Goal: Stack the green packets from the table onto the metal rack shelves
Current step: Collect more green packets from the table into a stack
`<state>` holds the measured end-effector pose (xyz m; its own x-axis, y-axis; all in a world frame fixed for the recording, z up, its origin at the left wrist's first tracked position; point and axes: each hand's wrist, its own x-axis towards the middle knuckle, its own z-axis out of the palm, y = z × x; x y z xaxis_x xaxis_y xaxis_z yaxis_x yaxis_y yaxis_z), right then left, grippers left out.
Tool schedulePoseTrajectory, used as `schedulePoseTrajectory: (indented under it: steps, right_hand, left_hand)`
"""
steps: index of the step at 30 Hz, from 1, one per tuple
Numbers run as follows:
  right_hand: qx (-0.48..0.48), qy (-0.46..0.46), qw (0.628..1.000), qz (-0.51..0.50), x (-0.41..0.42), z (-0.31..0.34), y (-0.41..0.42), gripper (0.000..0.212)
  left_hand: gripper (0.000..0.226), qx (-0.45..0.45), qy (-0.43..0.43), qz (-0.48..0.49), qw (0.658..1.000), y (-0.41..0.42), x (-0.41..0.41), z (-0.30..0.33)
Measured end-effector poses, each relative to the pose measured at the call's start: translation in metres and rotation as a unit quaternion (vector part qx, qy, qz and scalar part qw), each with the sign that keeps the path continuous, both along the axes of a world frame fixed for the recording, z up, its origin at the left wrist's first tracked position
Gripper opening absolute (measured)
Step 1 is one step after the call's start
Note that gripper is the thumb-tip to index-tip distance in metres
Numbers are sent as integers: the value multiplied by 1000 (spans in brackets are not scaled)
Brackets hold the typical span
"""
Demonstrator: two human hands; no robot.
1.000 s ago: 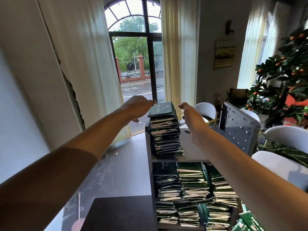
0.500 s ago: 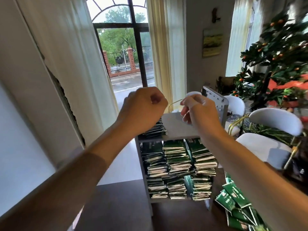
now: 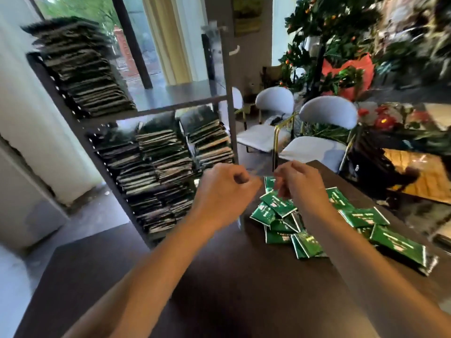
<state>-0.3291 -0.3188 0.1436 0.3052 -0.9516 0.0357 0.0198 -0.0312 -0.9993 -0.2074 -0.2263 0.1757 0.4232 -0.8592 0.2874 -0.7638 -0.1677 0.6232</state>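
Dark brown table fills the lower view, with a tall window and pale curtains behind, white chairs and an orange-fruited plant to the right. Metal rack stands at the table's far left edge; its perforated uprights are dark grey. Upper shelf carries one tall stack of green packets at its left end, the rest of that shelf bare. Lower shelves are packed with several stacks side by side. Loose green packets lie in an untidy heap on the table at right, overlapping one another, some tilted. Left hand hangs above the table just in front of the rack, fingers curled into a fist, nothing visible in it. Right hand hovers over the near edge of the heap, fingers bent downward; motion blur hides the fingertips, so whether it grasps a packet cannot be told. Both forearms are bare.
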Motion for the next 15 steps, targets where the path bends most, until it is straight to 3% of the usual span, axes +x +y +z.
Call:
schedulePoseTrajectory:
  steps: [3, 7, 10, 15]
  right_hand:
    - [-29, 71, 997, -12, -22, -75, -21, 23]
    - [-123, 295, 947, 25, -52, -166, -55, 11]
    - [-182, 460, 869, 23, -78, -223, -84, 31]
    - [-173, 575, 791, 114, -105, -282, -82, 64]
  left_hand:
    - [25, 14, 7, -37, 999, -16, -14, -69]
    - [11, 40, -16, -85, 995, -36, -35, -159]
    - [15, 67, -29, -118, 990, -47, -54, -215]
    - [17, 140, -91, -84, 982, -44, -84, -271]
